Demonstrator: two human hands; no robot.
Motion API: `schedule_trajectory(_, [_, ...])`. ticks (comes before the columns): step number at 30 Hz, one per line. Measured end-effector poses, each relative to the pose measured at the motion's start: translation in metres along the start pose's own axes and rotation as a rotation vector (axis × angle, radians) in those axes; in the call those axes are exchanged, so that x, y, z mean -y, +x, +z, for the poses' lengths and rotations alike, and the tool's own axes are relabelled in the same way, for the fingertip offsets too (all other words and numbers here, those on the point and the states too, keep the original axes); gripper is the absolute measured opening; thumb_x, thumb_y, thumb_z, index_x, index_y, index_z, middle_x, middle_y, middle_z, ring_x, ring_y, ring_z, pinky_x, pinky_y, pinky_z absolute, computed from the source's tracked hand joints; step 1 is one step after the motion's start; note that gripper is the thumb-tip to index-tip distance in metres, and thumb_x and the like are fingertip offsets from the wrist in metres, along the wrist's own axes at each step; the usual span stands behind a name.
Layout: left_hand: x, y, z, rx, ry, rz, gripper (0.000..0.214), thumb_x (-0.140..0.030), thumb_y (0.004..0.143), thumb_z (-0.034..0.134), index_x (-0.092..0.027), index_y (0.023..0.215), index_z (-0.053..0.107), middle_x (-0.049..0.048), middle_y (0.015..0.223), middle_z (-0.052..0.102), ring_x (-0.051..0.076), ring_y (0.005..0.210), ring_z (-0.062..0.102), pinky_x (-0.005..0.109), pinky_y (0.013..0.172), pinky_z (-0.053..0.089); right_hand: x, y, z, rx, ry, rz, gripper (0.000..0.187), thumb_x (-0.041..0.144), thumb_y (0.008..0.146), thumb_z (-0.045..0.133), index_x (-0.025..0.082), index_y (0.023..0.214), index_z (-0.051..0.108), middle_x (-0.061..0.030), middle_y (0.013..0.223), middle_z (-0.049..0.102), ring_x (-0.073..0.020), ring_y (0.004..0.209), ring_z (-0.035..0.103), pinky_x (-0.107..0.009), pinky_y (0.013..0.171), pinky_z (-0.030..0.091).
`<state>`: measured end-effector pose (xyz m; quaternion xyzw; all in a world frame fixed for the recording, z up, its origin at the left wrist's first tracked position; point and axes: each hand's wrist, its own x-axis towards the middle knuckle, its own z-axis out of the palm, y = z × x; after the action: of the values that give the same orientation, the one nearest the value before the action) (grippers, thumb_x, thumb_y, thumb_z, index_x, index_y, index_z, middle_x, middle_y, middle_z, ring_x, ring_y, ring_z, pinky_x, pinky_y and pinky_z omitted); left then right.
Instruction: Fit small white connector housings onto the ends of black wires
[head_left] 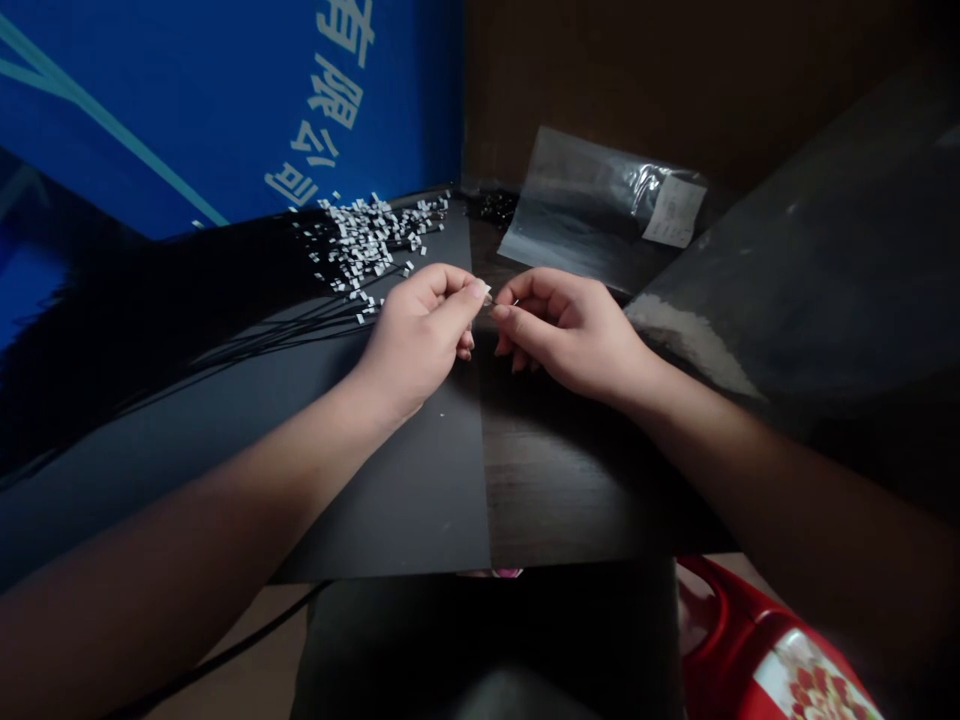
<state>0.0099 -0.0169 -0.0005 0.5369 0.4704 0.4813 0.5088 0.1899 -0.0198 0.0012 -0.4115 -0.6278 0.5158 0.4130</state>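
My left hand [420, 335] and my right hand [570, 335] face each other above the dark tabletop, their fingertips nearly meeting. My left fingertips pinch a small white tag [486, 292]. My right fingertips pinch a thin wire end [508, 306], too small to make out clearly. Just beyond my left hand lies a heap of small white tags on thin black wires [367, 240]. Long black wires [247, 335] fan out from the heap to the left, across a black sheet [390, 490].
The black sheet partly covers a dark wood table [577, 480]. A clear plastic bag with a white label [592, 205] lies at the back, beside a small dark pile [491, 208]. A blue printed banner [225, 100] stands behind at left. A red object [739, 640] sits below the table's front edge.
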Motion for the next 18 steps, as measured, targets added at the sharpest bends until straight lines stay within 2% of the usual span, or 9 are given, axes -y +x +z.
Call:
schedule_trajectory(3, [-0.0013,-0.0002,0.0008,0.0,0.003,-0.023,0.012,-0.019,0.097,0.069,-0.019,0.085,0.067,-0.0025,0.065,0.059,0.01,0.056,0.055,0.021,0.054,0.048,0.0007,0.0008,0.0001,-0.038,-0.014,-0.01,0.008,0.018,0.099,0.069,0.017,0.093,0.064,0.0004,0.07,0.07,-0.0094,0.056,0.063,-0.02,0.049,0.051])
schedule_trajectory(8, [-0.0002,0.0008,-0.0008,0.023,0.027,-0.02,0.009,-0.019,0.097,0.07,-0.018,0.088,0.069,-0.0018,0.071,0.061,0.01,0.059,0.057,0.021,0.056,0.049,0.0022,0.0023,-0.0015,-0.069,-0.045,-0.013,0.009,0.016,0.096,0.068,0.018,0.088,0.064,0.0005,0.071,0.068,-0.01,0.059,0.063,-0.021,0.048,0.048])
schedule_trajectory(18, [-0.0005,0.0036,-0.007,0.075,0.166,0.038,0.014,-0.031,0.096,0.079,-0.019,0.094,0.072,0.0026,0.084,0.072,0.012,0.068,0.062,0.024,0.064,0.054,0.0045,0.0035,-0.0025,-0.077,-0.032,0.013,0.011,0.013,0.095,0.066,0.019,0.086,0.063,0.0002,0.07,0.068,-0.0097,0.057,0.061,-0.021,0.048,0.046])
